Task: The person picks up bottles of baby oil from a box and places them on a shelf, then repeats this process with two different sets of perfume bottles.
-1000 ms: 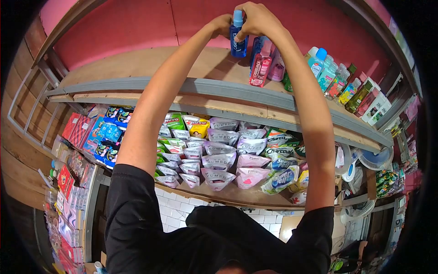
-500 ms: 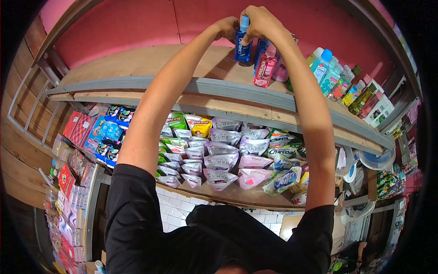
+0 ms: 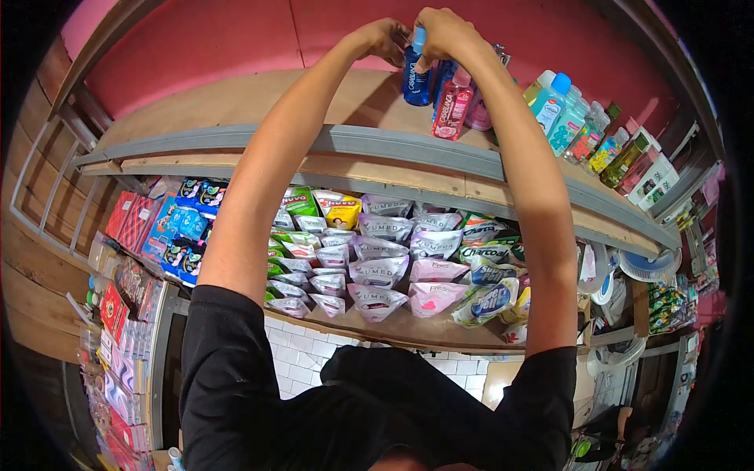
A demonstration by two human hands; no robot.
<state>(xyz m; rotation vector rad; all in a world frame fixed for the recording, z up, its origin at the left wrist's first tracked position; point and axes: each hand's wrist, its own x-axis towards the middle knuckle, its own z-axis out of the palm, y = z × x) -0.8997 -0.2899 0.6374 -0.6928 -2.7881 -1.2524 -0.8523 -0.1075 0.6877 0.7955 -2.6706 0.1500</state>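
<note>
On the upper shelf stands a blue Casablanca spray bottle [image 3: 417, 82] with a light blue cap. My right hand [image 3: 446, 35] wraps round its upper part from the right, thumb against the front. My left hand [image 3: 386, 41] is just left of the cap, fingers apart and curved toward the bottle; whether a fingertip touches it is hard to see. A red-pink Casablanca bottle [image 3: 452, 110] stands right of the blue one, below my right hand. Behind these, more blue bottles are partly hidden by my right hand and wrist.
Further right on the upper shelf [image 3: 236, 98] stand several bottles, including a light blue one with a blue cap [image 3: 550, 106]. The lower shelf holds rows of pouches [image 3: 379, 271]. Blue packs [image 3: 188, 224] sit at its left. A grey metal edge [image 3: 408, 153] runs along the upper shelf.
My left hand has loosened and drawn slightly left of the blue bottle. My right hand stays on that bottle. The view has shifted a little.
</note>
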